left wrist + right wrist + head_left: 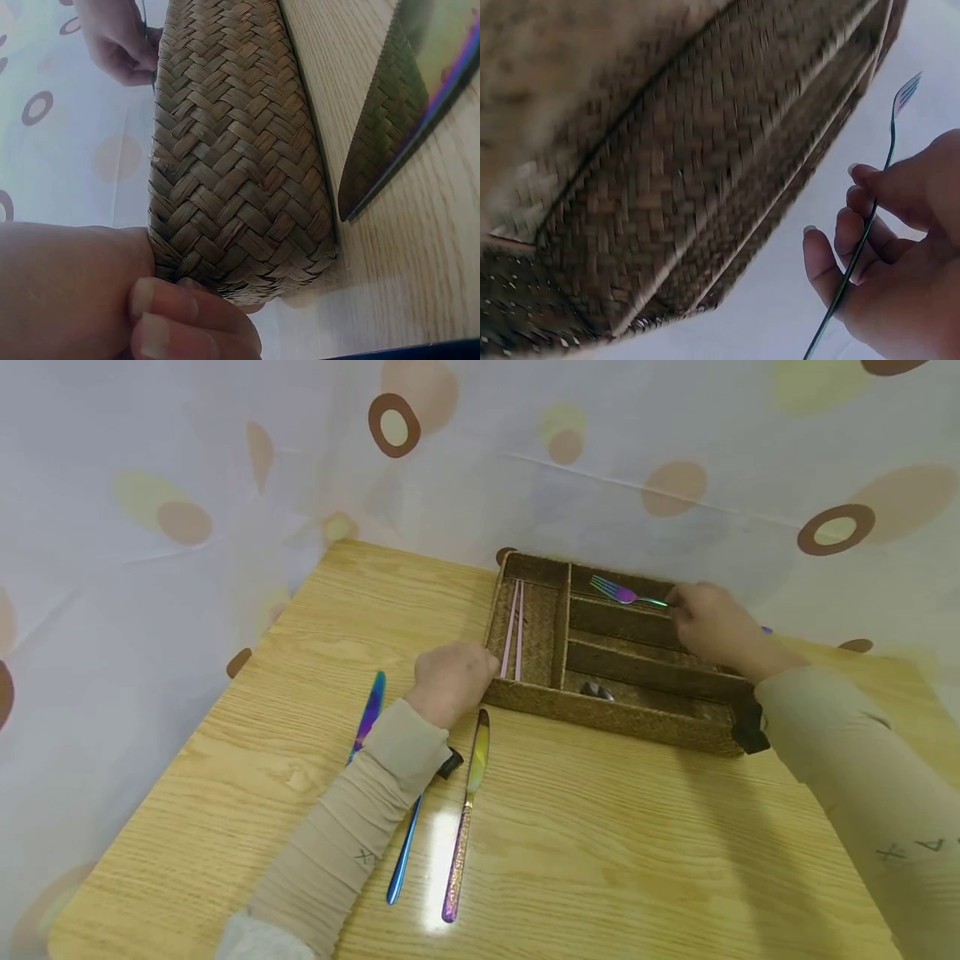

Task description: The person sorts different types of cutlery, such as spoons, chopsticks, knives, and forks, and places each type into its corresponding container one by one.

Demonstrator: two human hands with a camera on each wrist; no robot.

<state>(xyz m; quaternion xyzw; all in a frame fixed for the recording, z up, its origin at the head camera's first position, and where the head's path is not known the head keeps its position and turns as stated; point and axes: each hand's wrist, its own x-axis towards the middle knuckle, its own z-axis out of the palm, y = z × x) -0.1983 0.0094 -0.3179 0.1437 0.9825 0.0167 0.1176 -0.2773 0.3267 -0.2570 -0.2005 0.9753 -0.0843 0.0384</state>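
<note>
A brown woven cutlery tray (615, 720) with several compartments stands on the table. My left hand (456, 675) grips its near left corner, fingers bent against the woven wall in the left wrist view. My right hand (712, 618) holds a rainbow-coloured fork (619, 593) by its handle over the far right compartment, tines pointing left. In the right wrist view, the thumb and fingers pinch the fork's thin handle (864, 238) above the tray. Two pink chopsticks (511, 628) lie in the left compartment. A dark spoon (597, 691) sits in the nearest one, partly hidden by the wall.
A gold and purple table knife (478, 760) lies in front of the tray. Left of it, my forearm partly covers a blue-purple knife (369, 714) and a blue handle (405, 852). A patterned cloth (465, 485) hangs behind the wooden table (600, 843).
</note>
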